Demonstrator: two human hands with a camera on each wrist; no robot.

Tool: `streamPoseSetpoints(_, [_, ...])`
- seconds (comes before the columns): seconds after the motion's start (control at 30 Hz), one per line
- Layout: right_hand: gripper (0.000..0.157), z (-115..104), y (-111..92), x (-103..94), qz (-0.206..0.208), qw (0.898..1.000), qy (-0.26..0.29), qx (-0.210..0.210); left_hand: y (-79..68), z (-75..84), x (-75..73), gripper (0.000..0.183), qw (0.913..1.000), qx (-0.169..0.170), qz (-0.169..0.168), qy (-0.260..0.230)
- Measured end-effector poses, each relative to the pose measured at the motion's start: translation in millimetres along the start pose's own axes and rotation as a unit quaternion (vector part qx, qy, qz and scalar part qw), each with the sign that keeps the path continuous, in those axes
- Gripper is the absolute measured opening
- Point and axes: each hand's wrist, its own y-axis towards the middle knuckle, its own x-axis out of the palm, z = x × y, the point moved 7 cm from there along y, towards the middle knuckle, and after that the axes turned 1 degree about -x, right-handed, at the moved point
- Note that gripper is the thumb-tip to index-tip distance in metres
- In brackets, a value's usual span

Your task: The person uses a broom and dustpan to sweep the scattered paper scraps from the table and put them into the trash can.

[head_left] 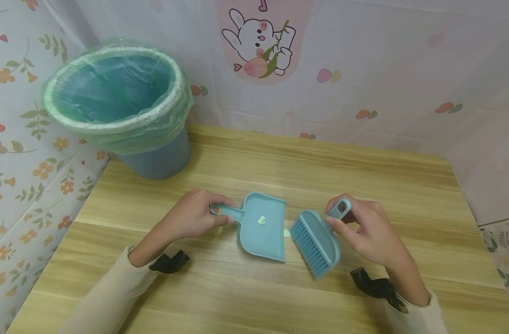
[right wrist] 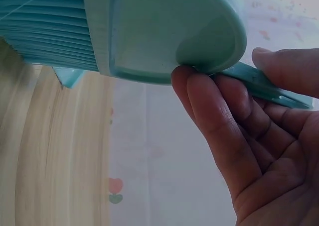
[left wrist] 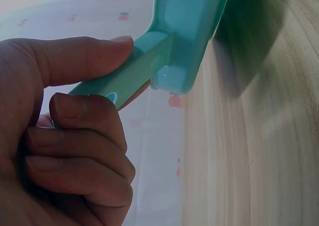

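Note:
My left hand (head_left: 198,214) grips the handle of a light blue dustpan (head_left: 260,241), whose open edge faces right. On the pan lies a small pale green scrap (head_left: 261,220). A second pale scrap (head_left: 287,233) sits on the table between the pan's lip and the brush. My right hand (head_left: 369,227) holds a matching blue hand brush (head_left: 321,232) by its handle, bristles pointing down and left. In the left wrist view the thumb lies along the dustpan handle (left wrist: 134,66). The right wrist view shows fingers under the brush handle (right wrist: 264,86) near its head.
A blue bin (head_left: 158,157) with a translucent green liner (head_left: 131,127) stands at the table's back left. The wooden table (head_left: 221,297) meets a printed curtain (head_left: 363,69) at the back. Black wrist mounts (head_left: 169,262) sit at both sleeves.

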Motion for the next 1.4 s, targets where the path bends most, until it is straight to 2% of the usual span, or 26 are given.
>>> streamPoseSetpoints(0.2, [0.035, 0.5, -0.3, 1.1, 0.004, 1.000, 0.000, 0.003, 0.0, -2.0, 1.4, 0.026, 1.0000, 0.002, 0.000, -0.002])
streamPoseSetpoints(0.6, [0.035, -1.4, -1.1, -3.1, 0.003, 1.000, 0.004, -0.020, 0.4, -4.4, 2.1, 0.026, 0.9999, 0.000, -0.001, 0.015])
streamPoseSetpoints(0.8, [0.032, -1.1, 1.8, 1.6, -0.010, 1.000, 0.008, -0.005, 0.4, -5.5, 2.0, 0.026, 0.9999, -0.002, 0.000, 0.012])
streamPoseSetpoints(1.03, [0.026, 4.1, 2.4, 0.9, 0.010, 0.999, -0.045, 0.020, 0.7, -4.5, 1.2, 0.026, 0.9999, -0.004, -0.005, 0.009])
streamPoseSetpoints(1.4, [0.012, 9.6, 1.7, -5.5, 0.042, 0.990, -0.128, 0.043, -0.5, -5.9, -2.9, 0.026, 1.0000, 0.002, 0.001, 0.000])
